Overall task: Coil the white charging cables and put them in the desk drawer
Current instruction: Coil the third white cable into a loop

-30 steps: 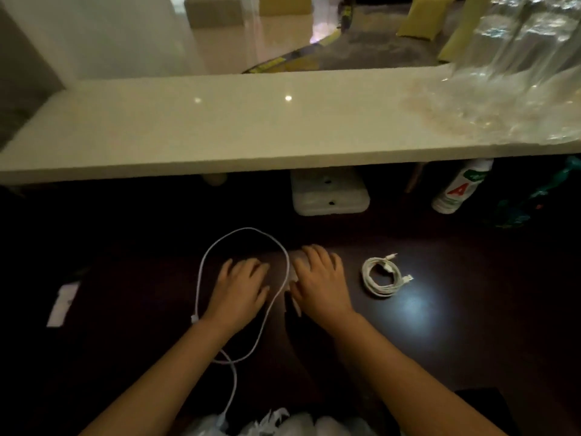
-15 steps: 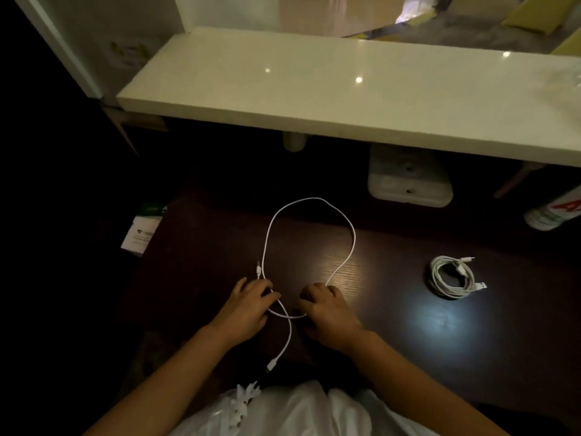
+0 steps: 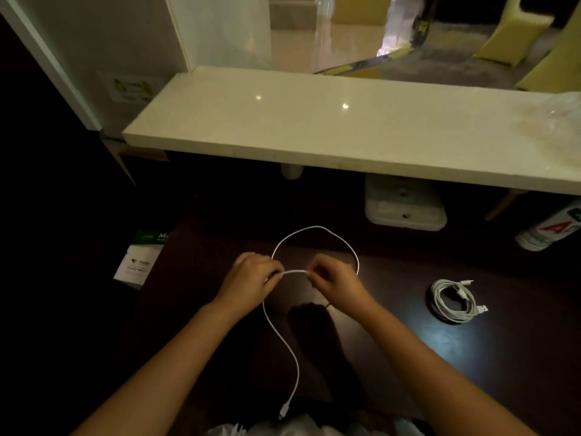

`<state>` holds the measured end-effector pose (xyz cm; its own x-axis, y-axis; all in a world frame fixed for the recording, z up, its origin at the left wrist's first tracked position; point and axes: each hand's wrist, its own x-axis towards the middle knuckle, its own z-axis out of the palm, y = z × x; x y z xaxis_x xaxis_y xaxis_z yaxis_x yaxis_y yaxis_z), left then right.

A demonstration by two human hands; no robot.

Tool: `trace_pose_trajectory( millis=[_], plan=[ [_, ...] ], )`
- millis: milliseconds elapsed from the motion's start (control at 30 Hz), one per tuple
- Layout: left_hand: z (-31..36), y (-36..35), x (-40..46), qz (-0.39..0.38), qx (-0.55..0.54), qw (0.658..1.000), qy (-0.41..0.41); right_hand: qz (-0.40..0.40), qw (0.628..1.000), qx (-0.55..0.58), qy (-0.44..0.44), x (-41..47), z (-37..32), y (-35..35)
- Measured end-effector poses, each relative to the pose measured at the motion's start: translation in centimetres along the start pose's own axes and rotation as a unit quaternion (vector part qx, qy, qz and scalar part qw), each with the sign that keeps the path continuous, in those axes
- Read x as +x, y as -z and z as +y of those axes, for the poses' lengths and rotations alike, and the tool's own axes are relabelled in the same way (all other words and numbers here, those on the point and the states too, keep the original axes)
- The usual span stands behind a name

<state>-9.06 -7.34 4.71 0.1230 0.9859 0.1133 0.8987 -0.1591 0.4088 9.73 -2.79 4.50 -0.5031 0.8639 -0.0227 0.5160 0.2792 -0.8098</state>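
My left hand [image 3: 251, 278] and right hand [image 3: 330, 280] each pinch the loose white cable [image 3: 314, 228] above the dark worktop [image 3: 471, 357]; I should keep loops even, matching the coiled cable [image 3: 452, 302] to my right.

- Your left hand [image 3: 254, 275] & right hand [image 3: 333, 280]: both bare, no gloves, no rings or watch visible.
- Forearms bare up to frame edge, no sleeves in view.
- White garment [image 3: 283, 428] at bottom edge, w/ a frilly bit on its left side; dim light, fabric detail can't be told.
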Motion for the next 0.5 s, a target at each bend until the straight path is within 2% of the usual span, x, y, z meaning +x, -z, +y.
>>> trace_pose_trajectory(
  millis=[100, 167, 200, 233, 333, 400, 433, 467, 500],
  plan=[
    [1.1, 2.4, 2.3, 0.030, -0.097, 0.993, 0.054, 0.046, 0.995, 0.088, -0.020, 1.9, -2.1, 1.9],
    [1.7, 3.8, 3.5, 0.043, -0.230, 0.964, 0.127, 0.057, 0.993, 0.105, -0.026, 3.0, -3.2, 3.2],
    [2.0, 4.5, 3.9, 0.046, -0.327, 0.929, 0.170, 0.058, 0.993, 0.098, -0.027, 3.4, -3.6, 3.8],
    [2.3, 5.1, 4.2, 0.049, -0.432, 0.876, 0.208, 0.060, 0.993, 0.093, -0.027, 3.8, -3.8, 4.4],
    [2.8, 7.4, 4.8, 0.067, -0.702, 0.662, 0.255, 0.061, 0.992, 0.108, -0.036, 4.6, -4.0, 5.8],
    [2.7, 8.8, 5.1, 0.101, -0.804, 0.534, 0.243, 0.054, 0.992, 0.097, -0.054, 4.8, -3.9, 5.8],
    [2.7, 9.4, 5.2, 0.115, -0.824, 0.506, 0.228, 0.046, 0.995, 0.059, -0.064, 4.7, -4.0, 5.7],
    [2.8, 9.8, 5.3, 0.125, -0.824, 0.510, 0.212, 0.042, 0.997, 0.001, -0.068, 4.7, -4.0, 5.5],
    [2.8, 9.9, 5.4, 0.128, -0.812, 0.535, 0.196, 0.048, 0.995, -0.063, -0.061, 4.7, -4.2, 5.2]
  ],
)
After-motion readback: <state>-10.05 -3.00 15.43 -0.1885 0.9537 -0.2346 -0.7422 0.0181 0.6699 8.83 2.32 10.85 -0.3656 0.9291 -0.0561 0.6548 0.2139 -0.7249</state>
